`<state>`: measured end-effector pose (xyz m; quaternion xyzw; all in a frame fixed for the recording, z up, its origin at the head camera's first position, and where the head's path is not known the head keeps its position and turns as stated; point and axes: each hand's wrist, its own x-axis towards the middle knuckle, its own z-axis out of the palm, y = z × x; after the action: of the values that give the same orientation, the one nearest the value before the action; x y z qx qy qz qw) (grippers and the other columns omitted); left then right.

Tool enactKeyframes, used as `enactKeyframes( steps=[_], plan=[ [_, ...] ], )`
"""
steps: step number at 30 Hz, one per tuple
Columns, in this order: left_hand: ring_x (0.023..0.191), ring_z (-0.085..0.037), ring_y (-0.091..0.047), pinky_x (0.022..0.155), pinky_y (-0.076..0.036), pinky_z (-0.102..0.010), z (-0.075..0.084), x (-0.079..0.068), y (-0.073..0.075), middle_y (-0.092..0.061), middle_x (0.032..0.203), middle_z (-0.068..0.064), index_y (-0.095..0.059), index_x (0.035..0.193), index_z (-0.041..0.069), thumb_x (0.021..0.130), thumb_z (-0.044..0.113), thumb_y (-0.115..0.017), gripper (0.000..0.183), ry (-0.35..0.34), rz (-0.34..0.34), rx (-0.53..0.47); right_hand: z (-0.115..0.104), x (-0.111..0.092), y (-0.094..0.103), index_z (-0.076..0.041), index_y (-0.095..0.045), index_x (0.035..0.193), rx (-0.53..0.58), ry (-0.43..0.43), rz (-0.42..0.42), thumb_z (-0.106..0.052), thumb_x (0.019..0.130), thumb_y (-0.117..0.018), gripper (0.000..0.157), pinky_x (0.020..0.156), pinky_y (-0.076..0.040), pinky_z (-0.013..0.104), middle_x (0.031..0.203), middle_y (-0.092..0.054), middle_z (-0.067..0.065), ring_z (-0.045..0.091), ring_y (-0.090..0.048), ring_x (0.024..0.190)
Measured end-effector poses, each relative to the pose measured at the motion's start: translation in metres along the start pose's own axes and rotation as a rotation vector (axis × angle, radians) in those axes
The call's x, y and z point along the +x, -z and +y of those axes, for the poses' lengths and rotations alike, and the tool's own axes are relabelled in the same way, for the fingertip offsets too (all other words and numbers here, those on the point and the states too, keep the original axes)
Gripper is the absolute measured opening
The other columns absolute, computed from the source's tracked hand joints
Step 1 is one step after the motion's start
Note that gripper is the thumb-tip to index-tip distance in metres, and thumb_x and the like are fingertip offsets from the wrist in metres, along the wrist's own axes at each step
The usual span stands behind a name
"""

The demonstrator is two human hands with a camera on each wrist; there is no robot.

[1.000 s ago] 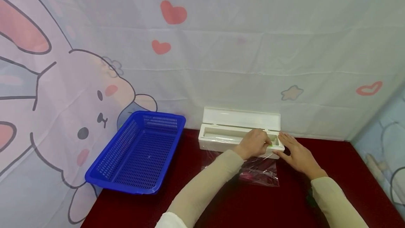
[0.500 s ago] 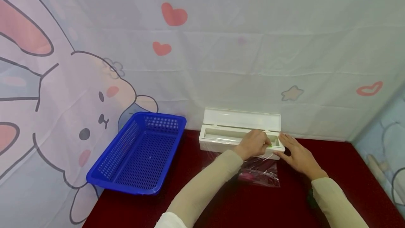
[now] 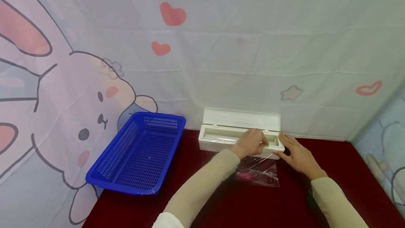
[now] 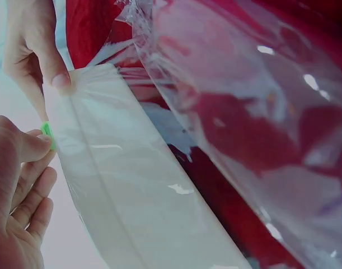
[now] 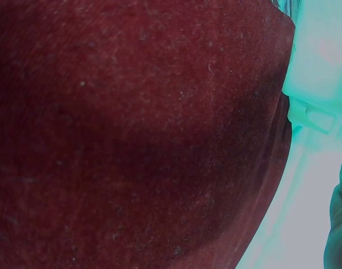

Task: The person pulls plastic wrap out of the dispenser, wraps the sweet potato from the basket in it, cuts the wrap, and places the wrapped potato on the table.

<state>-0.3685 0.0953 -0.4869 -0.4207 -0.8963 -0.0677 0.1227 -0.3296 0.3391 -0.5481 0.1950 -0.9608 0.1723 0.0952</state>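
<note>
A long white plastic-wrap dispenser (image 3: 215, 146), lid (image 3: 242, 118) raised, stands against the back wall in the head view. Clear plastic wrap (image 3: 267, 178) drapes over its front onto the table. My left hand (image 3: 251, 143) pinches a small bright green slider (image 4: 47, 133) between thumb and fingers at the dispenser's upper edge, toward its right end. My right hand (image 3: 297, 154) rests against the right end, fingers extended; its thumb presses the front corner in the left wrist view. Part of the dispenser (image 5: 322, 50) shows overexposed in the right wrist view.
A blue perforated basket (image 3: 182, 122) stands to the left on the dark red tablecloth (image 3: 240, 208). Behind rises a pale cloth backdrop (image 3: 221, 55) with a printed rabbit and hearts. Something pink (image 3: 245, 176) shows under or through the wrap.
My left hand has shifted slightly to the left along the dispenser's edge, with the green slider in its fingers. My right hand has stayed at the right end.
</note>
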Motion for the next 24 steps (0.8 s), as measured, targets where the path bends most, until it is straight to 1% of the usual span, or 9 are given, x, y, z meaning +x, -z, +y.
enactKeyframes(
  steps=[3, 6, 11, 15, 24],
  plan=[
    [0.096, -0.009, -0.076, 0.088, -0.055, -0.016, -0.005, -0.002, 0.001, -0.082, 0.106, 0.011, -0.087, 0.106, 0.025, 0.090, 0.014, -0.078, 0.021, -0.005, 0.008, 0.006, -0.001, 0.001, 0.000, -0.002, -0.039, 0.163, 0.005, 0.000, 0.003, -0.053, 0.102, -0.067, 0.084, 0.111, -0.043, 0.070, 0.169, -0.037, 0.024, 0.051, -0.037, 0.153],
    [0.096, -0.009, -0.075, 0.088, -0.055, -0.016, -0.009, -0.005, 0.000, -0.082, 0.105, 0.012, -0.087, 0.105, 0.025, 0.090, 0.014, -0.077, 0.021, -0.002, 0.009, 0.008, -0.001, 0.001, 0.000, -0.002, -0.040, 0.163, 0.006, -0.003, 0.003, -0.053, 0.102, -0.067, 0.084, 0.113, -0.041, 0.069, 0.169, -0.037, 0.024, 0.051, -0.037, 0.153],
    [0.098, -0.010, -0.075, 0.089, -0.055, -0.017, -0.015, -0.012, 0.005, -0.082, 0.105, 0.012, -0.087, 0.105, 0.026, 0.090, 0.014, -0.077, 0.021, 0.033, -0.012, -0.012, -0.001, 0.001, -0.002, -0.001, -0.041, 0.162, 0.002, -0.004, 0.005, -0.053, 0.102, -0.068, 0.083, 0.113, -0.042, 0.069, 0.168, -0.038, 0.024, 0.051, -0.037, 0.153],
    [0.098, -0.010, -0.075, 0.088, -0.055, -0.017, -0.021, -0.018, 0.008, -0.082, 0.106, 0.013, -0.087, 0.105, 0.026, 0.091, 0.015, -0.077, 0.021, 0.047, -0.019, -0.016, -0.001, 0.002, -0.002, -0.001, -0.042, 0.162, 0.000, 0.001, 0.014, -0.052, 0.102, -0.069, 0.083, 0.111, -0.043, 0.070, 0.168, -0.039, 0.025, 0.051, -0.039, 0.152],
    [0.095, -0.009, -0.075, 0.085, -0.055, -0.018, -0.026, -0.021, 0.005, -0.082, 0.105, 0.012, -0.087, 0.105, 0.026, 0.091, 0.015, -0.076, 0.021, 0.051, -0.017, -0.012, -0.001, 0.002, -0.001, -0.001, -0.042, 0.162, 0.006, 0.014, 0.020, -0.051, 0.101, -0.069, 0.083, 0.111, -0.043, 0.069, 0.168, -0.039, 0.024, 0.050, -0.039, 0.152]
  ],
)
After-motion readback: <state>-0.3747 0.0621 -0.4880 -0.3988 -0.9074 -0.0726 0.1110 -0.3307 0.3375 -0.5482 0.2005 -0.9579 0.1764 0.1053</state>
